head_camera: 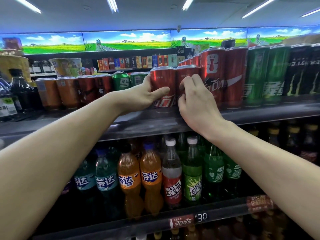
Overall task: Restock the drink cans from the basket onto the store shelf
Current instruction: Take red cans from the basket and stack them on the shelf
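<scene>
Head view: left hand (147, 94) wraps short red can (162, 87) on top shelf (259, 110), thumb across label, fingers behind can. Right hand (194, 97) on neighbouring red can (186, 75), fingers curled, tips pressed against front. Both cans upright, touching; tall red can (213, 73) just beyond right fingertips. Basket not in view. Advice: push both back squarely, keep bases flat, labels forward, avoid nudging tall row.
</scene>
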A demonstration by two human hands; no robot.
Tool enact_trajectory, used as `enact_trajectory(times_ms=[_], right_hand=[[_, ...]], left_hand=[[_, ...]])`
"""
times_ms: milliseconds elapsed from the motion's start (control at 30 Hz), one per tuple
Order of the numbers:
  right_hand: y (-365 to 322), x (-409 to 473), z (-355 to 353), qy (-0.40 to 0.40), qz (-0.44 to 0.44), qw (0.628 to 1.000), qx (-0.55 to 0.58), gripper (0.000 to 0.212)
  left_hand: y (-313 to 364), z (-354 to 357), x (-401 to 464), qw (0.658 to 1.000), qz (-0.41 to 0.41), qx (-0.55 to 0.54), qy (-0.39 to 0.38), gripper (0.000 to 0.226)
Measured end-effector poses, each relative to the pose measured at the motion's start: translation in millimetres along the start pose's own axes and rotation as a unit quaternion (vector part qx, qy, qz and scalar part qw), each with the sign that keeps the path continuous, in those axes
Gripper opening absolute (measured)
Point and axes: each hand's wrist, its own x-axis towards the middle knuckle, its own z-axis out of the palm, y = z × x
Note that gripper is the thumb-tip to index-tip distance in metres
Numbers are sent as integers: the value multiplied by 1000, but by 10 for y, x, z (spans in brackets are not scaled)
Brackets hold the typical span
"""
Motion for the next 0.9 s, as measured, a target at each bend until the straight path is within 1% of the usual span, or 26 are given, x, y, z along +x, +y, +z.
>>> enact_trajectory(times_ms=[100,200,300,400,467,533,567,633,700,733,767,800,867,900], right_hand=[[-10,2,12,-1,4,1000,2,21],[-8,-7,21,-6,-1,1000,2,19],[7,-25,18,-16,-1,1000,9,18],[-6,-71,-39,-16,11,999,31,20],[-50,-153,-87,12,2,998,54,18],[-122,-288,-133,58,-22,994,86,16],[-166,-375,-148,78,-33,991,106,16],[-259,-583,-152,97,-46,983,152,16],[-337,-840,-98,87,-51,974,202,15],[-365,-984,-51,75,-49,970,227,15],[-388,-1138,11,57,-45,966,248,14],[-404,-1301,84,33,-39,963,265,13],[-421,-1656,260,-28,-19,957,288,14],[-426,-1844,362,-61,-3,953,296,15]], left_hand=[[-17,29,15,999,-11,44,24,84],[30,68,-5,997,-16,57,39,82],[58,87,-14,994,-20,76,74,79],[95,79,-81,989,-31,97,105,86],[153,54,-198,985,-32,117,125,95],[174,46,-327,975,-5,142,170,95],[167,61,-414,965,14,160,208,90],[98,149,-625,932,60,198,298,71],[-21,324,-884,892,121,231,369,50],[-96,443,-1024,879,148,235,387,42],[-183,581,-1169,875,162,229,394,35],[-285,739,-1314,879,163,217,391,29],[-525,1090,-1584,901,139,195,360,22],[-662,1274,-1720,917,119,190,331,21]])
